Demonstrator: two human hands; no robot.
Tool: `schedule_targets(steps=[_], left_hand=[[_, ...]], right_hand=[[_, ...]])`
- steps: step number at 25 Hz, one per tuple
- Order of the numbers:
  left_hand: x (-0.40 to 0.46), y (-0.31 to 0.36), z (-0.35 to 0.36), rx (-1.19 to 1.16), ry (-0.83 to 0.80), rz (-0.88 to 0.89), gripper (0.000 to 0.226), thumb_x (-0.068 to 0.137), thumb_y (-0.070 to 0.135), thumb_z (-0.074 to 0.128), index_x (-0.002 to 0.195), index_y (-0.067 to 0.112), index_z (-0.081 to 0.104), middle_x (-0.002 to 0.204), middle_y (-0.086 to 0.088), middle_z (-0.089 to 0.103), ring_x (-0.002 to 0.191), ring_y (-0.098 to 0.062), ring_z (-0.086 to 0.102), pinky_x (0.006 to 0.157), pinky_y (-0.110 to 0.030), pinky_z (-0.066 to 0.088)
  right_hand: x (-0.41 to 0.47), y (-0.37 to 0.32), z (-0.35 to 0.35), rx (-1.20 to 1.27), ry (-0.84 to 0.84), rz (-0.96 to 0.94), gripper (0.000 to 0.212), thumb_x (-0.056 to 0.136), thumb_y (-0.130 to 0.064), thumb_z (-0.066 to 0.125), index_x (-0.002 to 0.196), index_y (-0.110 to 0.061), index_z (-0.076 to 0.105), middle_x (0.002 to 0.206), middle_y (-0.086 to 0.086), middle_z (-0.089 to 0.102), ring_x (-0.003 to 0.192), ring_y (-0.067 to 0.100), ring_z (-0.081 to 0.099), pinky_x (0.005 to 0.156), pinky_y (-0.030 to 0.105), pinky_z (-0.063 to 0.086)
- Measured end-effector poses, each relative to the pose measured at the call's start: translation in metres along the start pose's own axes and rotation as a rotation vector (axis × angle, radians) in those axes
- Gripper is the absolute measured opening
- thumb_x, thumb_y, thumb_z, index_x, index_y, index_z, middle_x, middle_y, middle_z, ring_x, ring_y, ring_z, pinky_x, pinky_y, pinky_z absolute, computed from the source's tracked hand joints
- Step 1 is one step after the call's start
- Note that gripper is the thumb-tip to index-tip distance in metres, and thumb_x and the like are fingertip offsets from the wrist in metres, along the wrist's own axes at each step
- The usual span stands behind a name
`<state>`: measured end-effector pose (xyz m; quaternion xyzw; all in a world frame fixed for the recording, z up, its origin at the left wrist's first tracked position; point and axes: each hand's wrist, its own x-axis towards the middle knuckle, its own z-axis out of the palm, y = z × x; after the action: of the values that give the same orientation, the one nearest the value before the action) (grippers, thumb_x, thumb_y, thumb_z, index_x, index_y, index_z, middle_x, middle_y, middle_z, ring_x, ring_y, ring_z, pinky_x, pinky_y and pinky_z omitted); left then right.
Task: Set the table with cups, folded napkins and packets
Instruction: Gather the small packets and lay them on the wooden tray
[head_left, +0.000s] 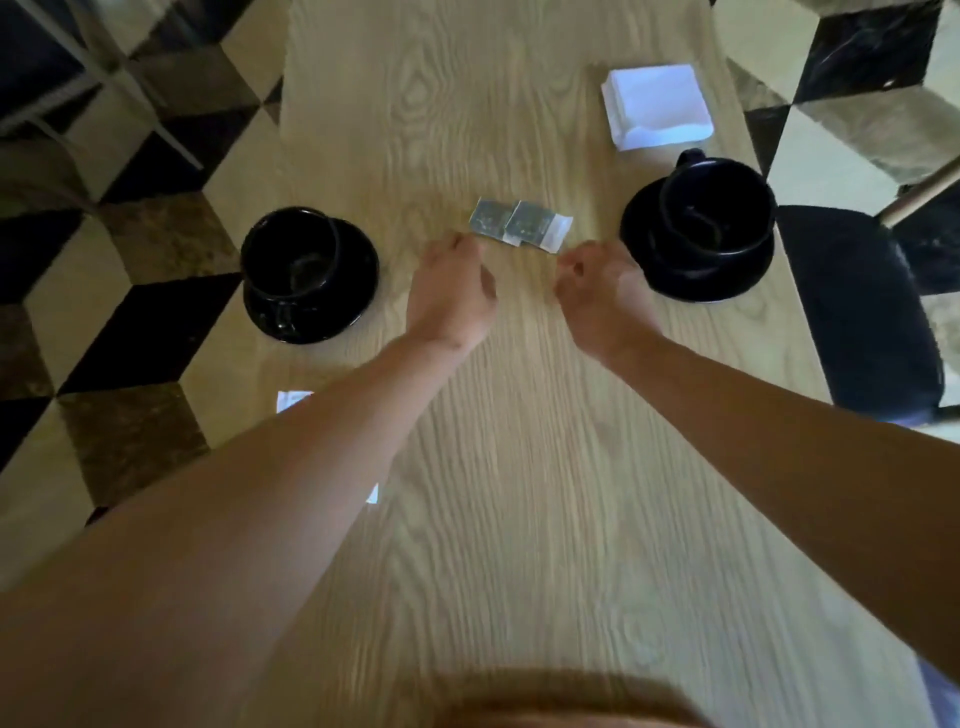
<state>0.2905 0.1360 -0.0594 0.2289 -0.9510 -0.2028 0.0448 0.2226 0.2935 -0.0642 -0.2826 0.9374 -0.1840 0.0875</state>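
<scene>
Two small packets lie side by side at the middle of the wooden table. My left hand rests just below their left end, fingers curled, holding nothing. My right hand sits just below their right end, fingers curled too, with nothing in it. A black cup on a black saucer stands at the table's left edge. A second black cup on a saucer stands at the right. A stack of white napkins lies beyond the right cup.
A white napkin peeks out from under my left forearm near the left table edge. A dark chair seat stands right of the table. Chequered floor tiles lie on both sides, with chair legs at top left.
</scene>
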Motion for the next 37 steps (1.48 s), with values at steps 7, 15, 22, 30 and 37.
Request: schedule_targets(steps=[7,15,22,30,37], left_hand=[[0.076,0.000,0.024,0.265,-0.155,0.246,0.054,0.095,0.005,0.050,0.149,0.009,0.040,0.156,-0.010,0.040,0.147,-0.030,0.032,0.117,-0.040,0.030],[0.050,-0.004,0.014,0.172,-0.019,0.054,0.021,0.090,0.018,0.067,0.110,0.013,0.064,0.117,-0.014,0.056,0.116,-0.035,0.049,0.095,-0.035,0.036],[-0.054,-0.004,-0.012,-0.235,-0.041,-0.172,0.045,0.089,0.014,0.060,0.056,0.018,0.030,0.053,0.008,0.030,0.049,-0.009,0.030,0.044,-0.021,0.021],[-0.253,0.016,-0.045,-0.719,-0.169,-0.559,0.022,0.088,0.010,0.055,0.071,0.009,0.069,0.064,-0.005,0.063,0.053,-0.008,0.057,0.052,-0.022,0.043],[-0.379,0.017,-0.045,-0.902,-0.269,-0.690,0.013,0.083,0.012,0.075,0.077,0.024,0.075,0.077,0.001,0.078,0.078,-0.026,0.076,0.073,-0.043,0.064]], right_hand=[[0.084,-0.006,0.011,-0.045,-0.064,0.126,0.028,0.100,-0.016,0.059,0.126,-0.007,0.054,0.144,0.013,0.034,0.082,0.028,0.058,0.065,0.034,0.043],[0.055,-0.009,0.010,0.148,0.001,0.144,0.032,0.096,-0.029,0.066,0.117,-0.009,0.053,0.115,0.007,0.058,0.081,0.022,0.059,0.058,0.031,0.042],[-0.061,-0.012,0.010,0.630,0.027,0.296,0.010,0.093,-0.021,0.061,0.102,-0.024,0.060,0.087,-0.015,0.061,0.073,0.000,0.058,0.051,0.006,0.039],[-0.246,-0.010,-0.014,0.833,-0.046,0.426,0.031,0.087,-0.006,0.074,0.112,-0.024,0.070,0.087,-0.007,0.066,0.068,0.016,0.067,0.066,0.034,0.058],[-0.385,-0.002,-0.025,0.791,-0.156,0.558,0.020,0.079,-0.015,0.086,0.080,-0.030,0.072,0.066,-0.019,0.072,0.055,-0.007,0.063,0.052,0.007,0.044]])
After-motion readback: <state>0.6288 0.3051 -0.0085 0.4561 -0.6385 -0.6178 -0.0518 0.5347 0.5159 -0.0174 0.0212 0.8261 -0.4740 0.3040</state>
